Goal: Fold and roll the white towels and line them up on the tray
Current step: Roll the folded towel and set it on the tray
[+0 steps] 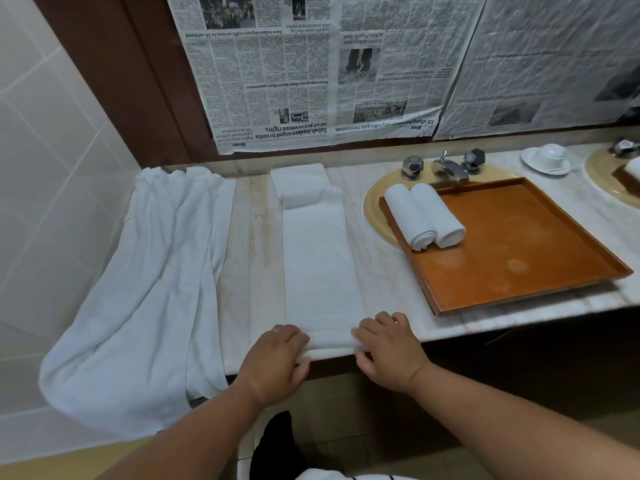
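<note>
A white towel (320, 258), folded into a long narrow strip, lies on the marble counter from the back wall to the front edge. My left hand (277, 358) and my right hand (388, 348) grip its near end at the counter's front edge, fingers curled over the fold and thumbs under it. An orange-brown tray (519, 258) sits over the sink on the right. Two rolled white towels (424, 216) lie side by side in the tray's far left corner. Loose unfolded white towels (149, 278) drape over the counter's left end.
A chrome tap with two handles (446, 166) stands behind the tray. An upturned white cup on a saucer (547, 159) sits at the back right. Newspaper sheets (311, 71) cover the wall. The white tiled wall (45, 140) closes the left side.
</note>
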